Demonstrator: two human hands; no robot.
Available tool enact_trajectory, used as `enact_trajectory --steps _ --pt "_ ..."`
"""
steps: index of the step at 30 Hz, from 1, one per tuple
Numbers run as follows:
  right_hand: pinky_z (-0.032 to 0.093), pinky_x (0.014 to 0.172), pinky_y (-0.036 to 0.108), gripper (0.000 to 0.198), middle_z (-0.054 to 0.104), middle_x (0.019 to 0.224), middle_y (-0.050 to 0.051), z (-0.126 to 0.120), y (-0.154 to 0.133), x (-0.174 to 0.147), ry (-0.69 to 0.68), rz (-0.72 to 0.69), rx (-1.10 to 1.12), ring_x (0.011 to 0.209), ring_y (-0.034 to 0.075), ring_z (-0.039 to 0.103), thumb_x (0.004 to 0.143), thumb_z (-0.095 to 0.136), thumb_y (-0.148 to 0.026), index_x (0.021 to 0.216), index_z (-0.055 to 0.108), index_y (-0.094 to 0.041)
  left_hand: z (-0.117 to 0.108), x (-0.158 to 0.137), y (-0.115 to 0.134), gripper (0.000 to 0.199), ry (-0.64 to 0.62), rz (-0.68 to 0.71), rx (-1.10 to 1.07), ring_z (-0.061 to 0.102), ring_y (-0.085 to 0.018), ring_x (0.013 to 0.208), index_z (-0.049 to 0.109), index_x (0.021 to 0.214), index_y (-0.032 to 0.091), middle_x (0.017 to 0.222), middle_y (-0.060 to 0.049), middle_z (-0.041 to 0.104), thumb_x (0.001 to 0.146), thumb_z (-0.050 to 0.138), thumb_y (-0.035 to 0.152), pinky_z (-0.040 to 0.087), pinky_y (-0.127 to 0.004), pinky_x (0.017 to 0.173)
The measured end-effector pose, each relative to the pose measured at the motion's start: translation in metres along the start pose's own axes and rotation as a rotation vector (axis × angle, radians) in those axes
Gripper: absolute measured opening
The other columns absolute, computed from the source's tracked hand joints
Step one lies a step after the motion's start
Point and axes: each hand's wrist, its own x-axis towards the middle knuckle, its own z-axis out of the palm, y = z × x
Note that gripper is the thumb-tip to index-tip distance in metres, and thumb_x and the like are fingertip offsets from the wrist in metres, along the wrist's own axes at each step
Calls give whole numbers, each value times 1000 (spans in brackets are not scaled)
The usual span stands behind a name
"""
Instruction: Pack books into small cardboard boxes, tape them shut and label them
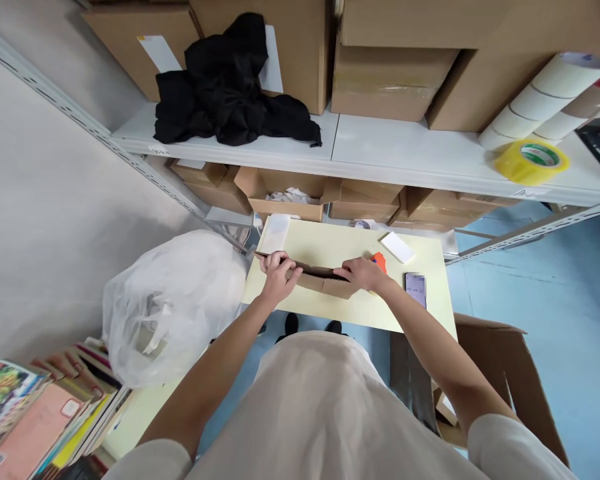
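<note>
Between my hands a flattened brown cardboard box [325,285] stands over the near part of the pale yellow table [315,237]; a narrow dark gap runs along its top edge. My left hand [279,275] grips that edge near the left end, thumb on the near side and fingers curled over. At the right end my right hand [357,272] pinches the same edge, fingers closed on it. Just beyond the right hand lies an orange object [379,261], partly hidden. A phone [415,289] and a small white box [397,247] rest on the table farther right.
Across the back runs a shelf [380,143] with large cartons, black cloth [230,87] and yellow tape [530,162]. A stuffed clear plastic bag [175,293] bulges at left, above stacked books [45,420]. An open carton [510,373] stands on the floor at right.
</note>
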Motion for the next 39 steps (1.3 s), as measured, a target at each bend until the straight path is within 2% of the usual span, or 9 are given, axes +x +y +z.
enact_trajectory --steps 4,7,10,16,20,25,30,35,39 --pt "46 67 40 33 67 80 17 0 -28 -7 -132 7 -442 83 31 64 86 54 -45 75 68 -18 -1 12 11 19 34 -156 24 47 -26 101 57 58 18 99 -8 50 73 63 28 26 -44 91" --pt "48 65 37 24 68 89 19 -2 -51 -11 -310 3 -607 85 30 66 89 50 -30 88 68 -13 -5 15 17 10 -14 -239 29 45 -28 109 59 73 20 108 -8 47 64 64 18 27 -45 95" --pt "50 67 36 23 66 98 21 -4 -63 -14 -339 64 -686 89 30 66 87 47 -18 98 66 -11 -11 12 17 49 -44 -259 -21 36 -30 123 54 105 22 126 -10 36 57 64 12 27 -46 101" --pt "49 70 37 31 65 100 24 0 -58 -13 -173 227 -628 90 30 66 92 37 -21 108 60 -8 -23 1 -6 104 -137 -345 -310 1 -33 142 9 139 16 148 -20 4 53 68 10 15 -45 114" --pt "48 71 33 31 64 100 24 -3 -51 -10 -90 337 -629 90 28 66 93 34 -19 106 58 -6 -25 0 -29 113 -273 -468 -568 23 -28 139 -7 143 20 145 -17 25 59 68 11 31 -38 110" --pt "45 75 30 33 66 99 19 -10 -49 -7 -107 249 -580 92 24 65 96 32 -29 104 57 -8 -21 7 -43 102 -393 -482 -757 51 -24 121 -3 144 22 133 -14 47 65 59 7 46 -38 98" --pt "43 75 30 35 67 99 18 -7 -47 -2 -29 315 -584 91 24 65 97 31 -32 100 59 -11 -21 16 -41 96 -390 -433 -750 53 -23 119 4 146 23 133 -12 49 66 54 4 46 -38 98" --pt "42 73 27 36 70 90 14 -18 -26 2 -6 387 -460 87 21 65 95 32 -30 92 63 -13 -32 21 -39 93 -507 -423 -820 47 -23 124 16 146 23 141 -10 43 63 53 4 41 -36 102" --pt "43 70 27 36 69 82 14 -22 -19 7 -3 420 -439 83 22 64 93 34 -30 86 66 -13 -39 25 -50 88 -600 -439 -880 52 -22 118 27 143 21 136 -10 49 61 51 4 45 -34 97"
